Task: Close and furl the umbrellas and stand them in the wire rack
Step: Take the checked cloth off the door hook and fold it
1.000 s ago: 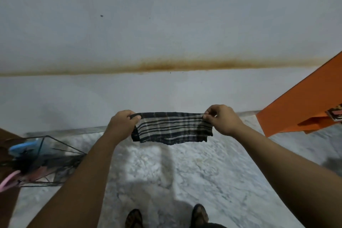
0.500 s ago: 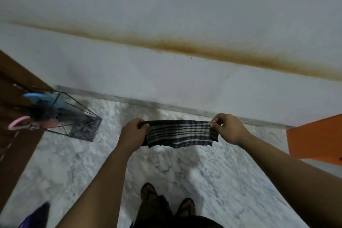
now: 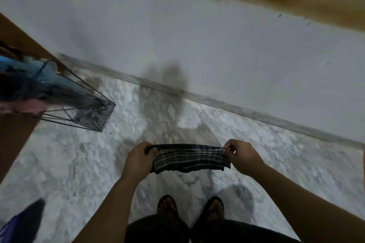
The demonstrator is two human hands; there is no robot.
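Both hands, the left hand [image 3: 138, 161] and right hand [image 3: 242, 157], pinch opposite top corners of a limp, light striped umbrella sleeve [image 3: 190, 159] at lower centre, best gripped by its hem, wire rack [image 3: 92, 113] at left.

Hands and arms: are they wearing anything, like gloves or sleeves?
No. The left hand and right hand are bare, with no gloves, and no rings or watch show. Both forearms are bare too, with no sleeve in view as far up as the picture reaches.
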